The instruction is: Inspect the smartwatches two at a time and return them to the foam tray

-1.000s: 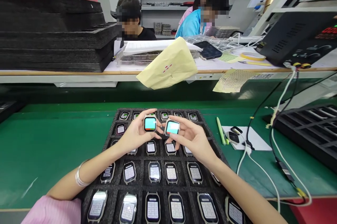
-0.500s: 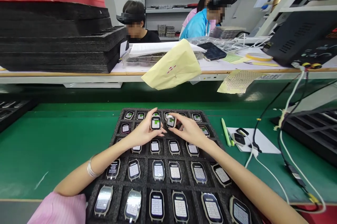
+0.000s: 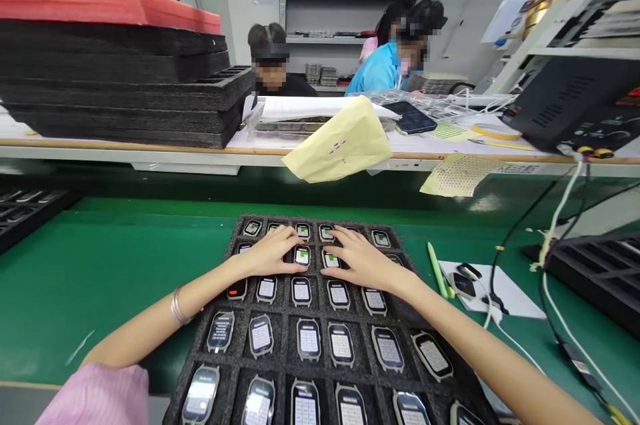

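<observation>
My left hand (image 3: 270, 253) rests over the black foam tray (image 3: 320, 310), fingers and thumb apart around a smartwatch (image 3: 302, 256) lying in its compartment. Beside it, my right hand (image 3: 364, 257) is spread across the same row, its fingertips at the edge of another smartwatch (image 3: 331, 260). Both watches have lit screens with a green patch. Rows of similar watches fill the compartments nearer me, such as a watch (image 3: 308, 338) with a pale grid on its screen. My hands and forearms cover parts of the upper rows.
Stacked black foam trays (image 3: 150, 102) with a red foam sheet (image 3: 115, 4) stand on the shelf at left. Yellow paper (image 3: 340, 142) hangs over its edge. On the right lie a green pen (image 3: 436, 265), cables (image 3: 565, 232) and another tray (image 3: 595, 272). Several people work behind.
Both hands have lowered the two watches from above the tray into compartments, and the fingers have spread. The view has tilted up slightly.
</observation>
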Available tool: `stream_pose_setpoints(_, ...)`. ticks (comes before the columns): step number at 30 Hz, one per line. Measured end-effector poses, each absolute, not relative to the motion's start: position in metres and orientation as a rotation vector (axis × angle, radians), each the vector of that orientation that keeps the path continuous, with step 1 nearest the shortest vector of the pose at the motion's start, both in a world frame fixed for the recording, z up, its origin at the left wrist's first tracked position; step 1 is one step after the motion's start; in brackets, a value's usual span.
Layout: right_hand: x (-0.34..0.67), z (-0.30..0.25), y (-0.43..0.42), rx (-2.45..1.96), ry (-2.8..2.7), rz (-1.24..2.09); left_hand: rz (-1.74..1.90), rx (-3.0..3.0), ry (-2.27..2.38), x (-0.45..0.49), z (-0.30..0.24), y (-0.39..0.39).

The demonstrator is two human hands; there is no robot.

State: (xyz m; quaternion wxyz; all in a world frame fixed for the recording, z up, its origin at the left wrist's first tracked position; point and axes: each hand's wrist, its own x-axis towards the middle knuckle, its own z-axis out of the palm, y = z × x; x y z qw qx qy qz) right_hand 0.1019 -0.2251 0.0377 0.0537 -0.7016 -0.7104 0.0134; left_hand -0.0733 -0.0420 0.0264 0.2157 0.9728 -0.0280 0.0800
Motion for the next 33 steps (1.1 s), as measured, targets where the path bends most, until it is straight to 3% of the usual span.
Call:
stream_pose_setpoints(7,0.06,0.047,-0.178,-2.012,-2.305,-0.065,0.133,2.849,0.231,-0.129,0.043,-0.007)
stream_pose_setpoints(16,0.02,0.035,-0.143,-2.275,-2.281,-0.227,0.009,2.899,0.394,-0.153,0.026,0.006)
stream_pose_setpoints(33,0.001,0.058,-0.1,-2.36,-2.545,0.069,-0.082,2.956,0.23,-0.122,0.035,0.011)
